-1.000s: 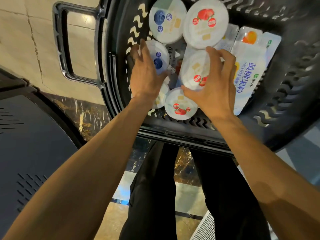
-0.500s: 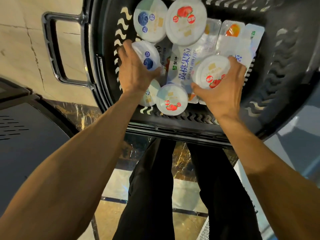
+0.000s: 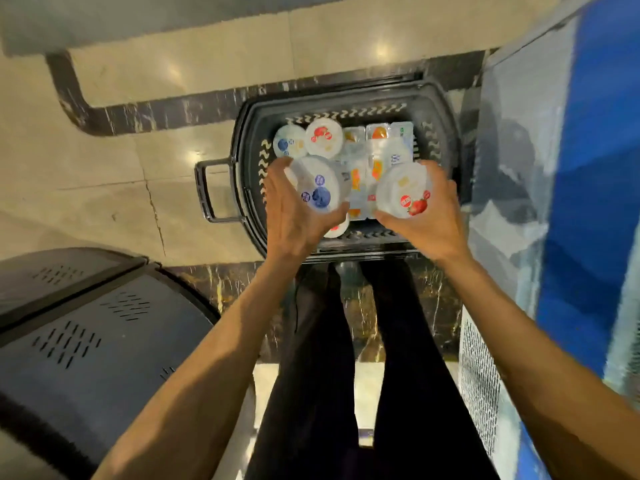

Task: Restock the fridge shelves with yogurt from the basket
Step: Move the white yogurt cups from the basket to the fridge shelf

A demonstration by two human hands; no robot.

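Over the basket (image 3: 346, 112), your left hand (image 3: 294, 216) grips 1 blueberry cup (image 3: 320, 183); at its 3 o'clock, your right hand (image 3: 429, 223) grips 1 strawberry cup (image 3: 403, 190).

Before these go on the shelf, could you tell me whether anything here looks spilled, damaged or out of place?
Nothing stands out. The left hand holds a blueberry cup, the right hand a strawberry cup, both lids on; the other cups and pouches lie in the basket with no spill visible.
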